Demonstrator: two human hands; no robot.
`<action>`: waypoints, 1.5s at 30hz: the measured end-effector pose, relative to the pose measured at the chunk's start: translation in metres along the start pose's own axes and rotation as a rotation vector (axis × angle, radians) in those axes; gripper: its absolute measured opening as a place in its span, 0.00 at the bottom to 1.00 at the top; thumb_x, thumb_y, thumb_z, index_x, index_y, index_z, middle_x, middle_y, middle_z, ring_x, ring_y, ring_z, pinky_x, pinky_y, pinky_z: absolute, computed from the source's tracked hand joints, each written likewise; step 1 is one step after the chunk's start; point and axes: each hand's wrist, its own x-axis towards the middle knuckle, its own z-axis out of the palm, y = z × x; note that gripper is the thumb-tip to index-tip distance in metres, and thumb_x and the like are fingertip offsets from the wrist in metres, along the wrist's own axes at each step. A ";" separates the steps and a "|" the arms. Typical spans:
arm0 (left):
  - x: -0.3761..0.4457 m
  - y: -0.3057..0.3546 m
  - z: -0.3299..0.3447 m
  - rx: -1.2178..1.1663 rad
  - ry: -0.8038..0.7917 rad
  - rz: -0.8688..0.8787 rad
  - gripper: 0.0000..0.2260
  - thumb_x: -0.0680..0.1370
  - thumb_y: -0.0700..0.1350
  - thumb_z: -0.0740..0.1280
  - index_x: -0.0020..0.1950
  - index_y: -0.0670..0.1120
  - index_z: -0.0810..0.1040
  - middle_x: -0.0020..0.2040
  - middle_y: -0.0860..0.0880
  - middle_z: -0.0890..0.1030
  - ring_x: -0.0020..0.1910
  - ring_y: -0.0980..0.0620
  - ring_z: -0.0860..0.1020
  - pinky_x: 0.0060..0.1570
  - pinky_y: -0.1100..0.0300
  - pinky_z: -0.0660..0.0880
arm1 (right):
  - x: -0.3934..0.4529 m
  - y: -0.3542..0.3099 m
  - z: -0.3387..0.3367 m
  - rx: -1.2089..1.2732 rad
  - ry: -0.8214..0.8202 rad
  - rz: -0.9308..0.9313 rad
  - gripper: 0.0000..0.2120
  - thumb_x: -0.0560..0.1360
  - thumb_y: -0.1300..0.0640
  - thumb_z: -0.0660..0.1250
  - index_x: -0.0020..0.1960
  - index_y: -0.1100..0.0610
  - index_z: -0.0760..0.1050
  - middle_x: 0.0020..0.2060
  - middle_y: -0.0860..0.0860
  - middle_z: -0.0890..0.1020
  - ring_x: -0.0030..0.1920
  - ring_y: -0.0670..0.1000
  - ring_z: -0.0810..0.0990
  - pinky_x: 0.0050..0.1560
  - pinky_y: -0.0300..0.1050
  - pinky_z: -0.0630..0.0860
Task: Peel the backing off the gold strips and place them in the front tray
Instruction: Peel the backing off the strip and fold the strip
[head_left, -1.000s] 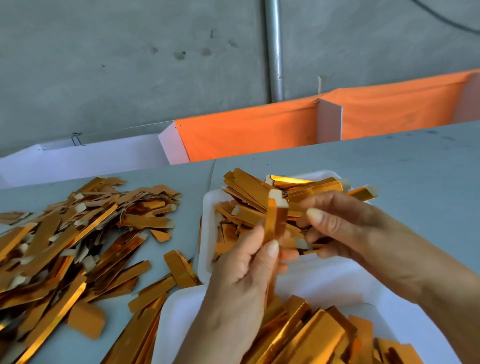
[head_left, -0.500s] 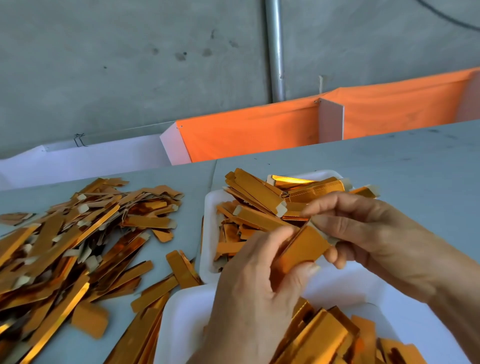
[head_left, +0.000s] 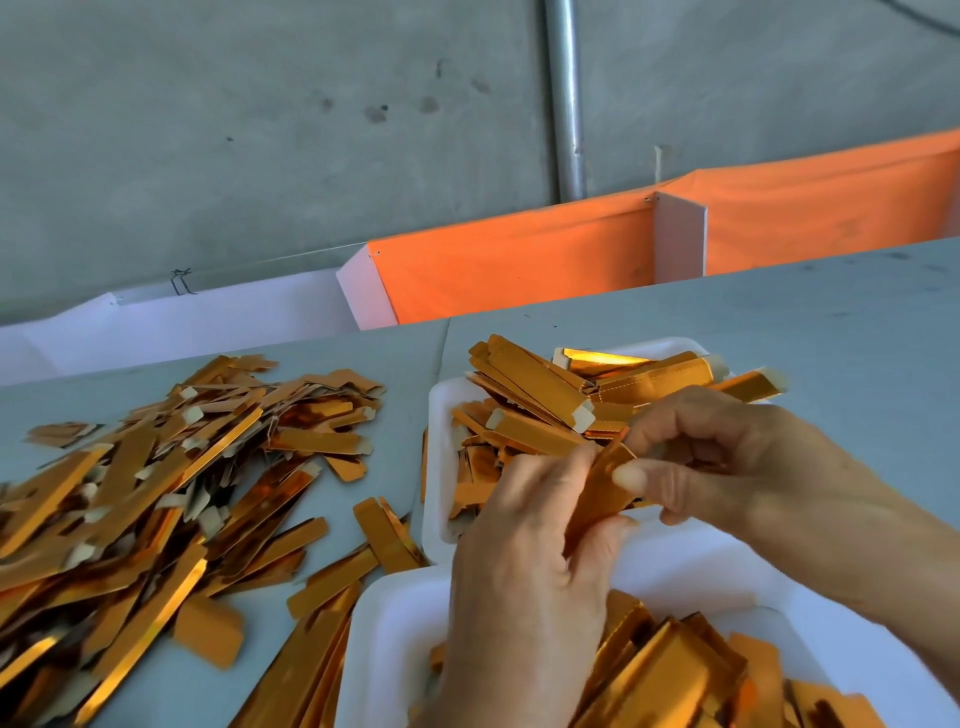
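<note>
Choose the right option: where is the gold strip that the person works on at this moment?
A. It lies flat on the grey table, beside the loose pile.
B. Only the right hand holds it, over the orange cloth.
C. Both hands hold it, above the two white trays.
C: the left hand and the right hand both pinch the gold strip between them, above the white trays.

One shiny gold strip stands tilted between both hands above the far white tray, which holds a heap of gold strips, while the near white tray holds more and a loose pile spreads left on the bench.
</note>
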 end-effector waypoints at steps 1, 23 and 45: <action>0.000 0.000 0.000 0.005 0.007 0.004 0.22 0.74 0.53 0.69 0.67 0.59 0.72 0.54 0.65 0.72 0.54 0.66 0.71 0.49 0.72 0.71 | 0.001 0.001 0.002 -0.014 -0.002 0.012 0.08 0.62 0.45 0.71 0.40 0.44 0.81 0.37 0.44 0.81 0.39 0.43 0.79 0.42 0.39 0.77; 0.003 0.002 -0.004 -0.081 -0.037 0.008 0.12 0.80 0.51 0.58 0.54 0.54 0.80 0.45 0.61 0.75 0.52 0.62 0.73 0.45 0.68 0.73 | 0.001 -0.002 -0.005 0.112 -0.184 0.039 0.06 0.64 0.51 0.70 0.39 0.51 0.83 0.35 0.49 0.83 0.37 0.44 0.80 0.37 0.36 0.76; 0.003 -0.004 -0.008 -0.323 -0.084 -0.040 0.19 0.71 0.64 0.61 0.58 0.58 0.78 0.51 0.63 0.78 0.55 0.62 0.76 0.47 0.72 0.72 | 0.002 0.003 -0.013 0.323 -0.172 0.044 0.04 0.66 0.56 0.70 0.40 0.54 0.80 0.34 0.53 0.81 0.35 0.50 0.82 0.36 0.38 0.78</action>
